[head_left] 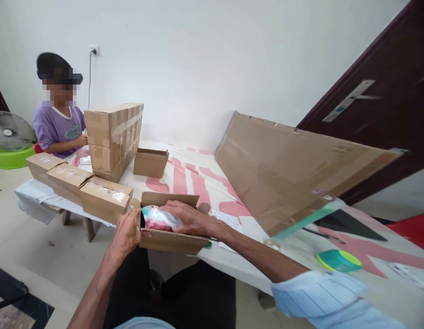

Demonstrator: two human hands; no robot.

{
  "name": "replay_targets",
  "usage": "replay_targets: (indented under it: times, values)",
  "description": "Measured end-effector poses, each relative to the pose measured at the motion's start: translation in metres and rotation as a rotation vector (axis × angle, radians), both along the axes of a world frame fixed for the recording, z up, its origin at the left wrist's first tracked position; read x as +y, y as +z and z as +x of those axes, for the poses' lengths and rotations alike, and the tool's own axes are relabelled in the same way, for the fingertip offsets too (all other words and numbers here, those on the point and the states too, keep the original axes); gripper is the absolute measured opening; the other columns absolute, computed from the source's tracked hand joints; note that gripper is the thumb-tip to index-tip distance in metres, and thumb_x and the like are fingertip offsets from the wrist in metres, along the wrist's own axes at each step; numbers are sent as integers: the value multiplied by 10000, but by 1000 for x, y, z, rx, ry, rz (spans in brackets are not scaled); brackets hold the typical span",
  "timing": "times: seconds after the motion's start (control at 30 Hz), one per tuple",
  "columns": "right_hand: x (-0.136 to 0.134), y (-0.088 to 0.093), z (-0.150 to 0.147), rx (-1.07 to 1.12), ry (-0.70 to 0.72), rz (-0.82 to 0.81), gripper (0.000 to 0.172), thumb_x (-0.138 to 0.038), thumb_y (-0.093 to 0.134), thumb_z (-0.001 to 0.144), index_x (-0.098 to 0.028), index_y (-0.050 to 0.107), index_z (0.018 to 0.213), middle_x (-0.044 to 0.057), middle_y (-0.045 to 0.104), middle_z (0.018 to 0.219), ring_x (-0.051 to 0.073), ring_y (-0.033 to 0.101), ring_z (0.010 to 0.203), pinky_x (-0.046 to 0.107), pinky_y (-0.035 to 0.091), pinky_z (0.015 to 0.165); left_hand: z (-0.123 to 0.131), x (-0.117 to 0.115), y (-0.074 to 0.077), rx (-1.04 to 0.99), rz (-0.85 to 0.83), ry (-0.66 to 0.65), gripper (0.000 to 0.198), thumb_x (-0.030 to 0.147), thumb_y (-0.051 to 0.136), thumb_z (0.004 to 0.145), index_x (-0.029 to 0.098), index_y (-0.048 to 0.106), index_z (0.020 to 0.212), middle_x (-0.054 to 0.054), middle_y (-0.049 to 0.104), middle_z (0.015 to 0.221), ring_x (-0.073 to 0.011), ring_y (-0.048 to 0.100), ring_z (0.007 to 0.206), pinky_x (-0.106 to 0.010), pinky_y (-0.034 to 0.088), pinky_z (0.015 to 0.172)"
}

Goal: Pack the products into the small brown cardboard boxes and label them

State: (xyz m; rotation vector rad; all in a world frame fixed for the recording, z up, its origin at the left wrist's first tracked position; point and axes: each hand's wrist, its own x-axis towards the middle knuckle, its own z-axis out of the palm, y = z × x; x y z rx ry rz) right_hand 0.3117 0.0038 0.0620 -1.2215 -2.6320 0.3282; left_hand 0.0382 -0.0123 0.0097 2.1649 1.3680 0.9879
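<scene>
An open cardboard box (174, 242) lies in front of me at the table's near edge, its long flaps standing up. Inside it is a soft-looking white, pink and teal bundle (158, 218), which seems to be wrapped in plastic; its exact kind cannot be made out. My left hand (127, 230) is closed around the box's left end, thumb along the near side. My right hand (186, 217) reaches into the box from the right, fingers curved over the bundle and holding it. The bundle's right part is hidden under that hand.
Closed small boxes (107, 194) line the table's left edge. Behind stand a taped box stack (114, 137) and an open box (150, 163). A large cardboard panel (283, 169) leans at right, near a tape roll (339, 260). Another person (57, 123) sits at far left.
</scene>
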Motion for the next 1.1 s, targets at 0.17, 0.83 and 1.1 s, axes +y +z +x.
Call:
replay_targets:
  times: [0.17, 0.83, 1.1]
  values:
    - [-12, 72, 5, 148, -19, 89, 758, -157, 740, 780, -245, 644, 1527, 132, 715, 1365, 321, 671, 1244, 489, 578, 1057, -7, 4, 7, 53, -44, -33, 804, 204, 910, 748, 213, 624, 1500, -196, 666, 1521, -418, 582, 1487, -574, 514, 1208]
    - [42, 106, 40, 1008, -197, -149, 798, -714, 750, 917, -301, 555, 1571, 137, 611, 1566, 361, 631, 1394, 543, 656, 1027, 41, 96, 135, -1168, -203, -305, 707, 415, 988, 654, 188, 688, 1253, -76, 792, 1129, -242, 774, 967, -322, 644, 817]
    - [85, 46, 27, 1123, -335, -416, 502, -543, 869, 885, -200, 699, 1211, 106, 793, 1027, 234, 800, 868, 428, 716, 865, 58, 141, 112, -1013, -545, -131, 531, 328, 1015, 661, 134, 680, 1024, -38, 739, 855, -142, 696, 707, -260, 631, 642]
